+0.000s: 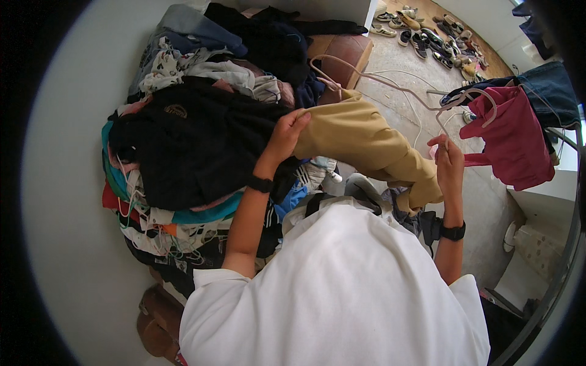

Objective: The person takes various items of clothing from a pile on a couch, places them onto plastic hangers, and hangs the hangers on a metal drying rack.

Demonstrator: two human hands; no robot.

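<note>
A tan garment (pixel 361 132) stretches across in front of me, gathered into folds towards the right. My left hand (pixel 287 136) pinches its left end, above a black garment (pixel 201 137) with a round printed mark. My right hand (pixel 449 162) grips one arm of a pale pink clothes hanger (pixel 394 85). The hanger's hook points right and its far arm curves over the tan garment's upper left. Bunched tan cloth lies against the right hand; whether those fingers also hold it I cannot tell.
On the left a high heap of clothes (pixel 219 201) reaches the wall, with several hangers among it. Pink clothing (pixel 510 132) and blue denim (pixel 549 94) hang on a metal rack at right. Many shoes (pixel 430 41) lie on the floor beyond. A white cable (pixel 417 119) crosses the floor.
</note>
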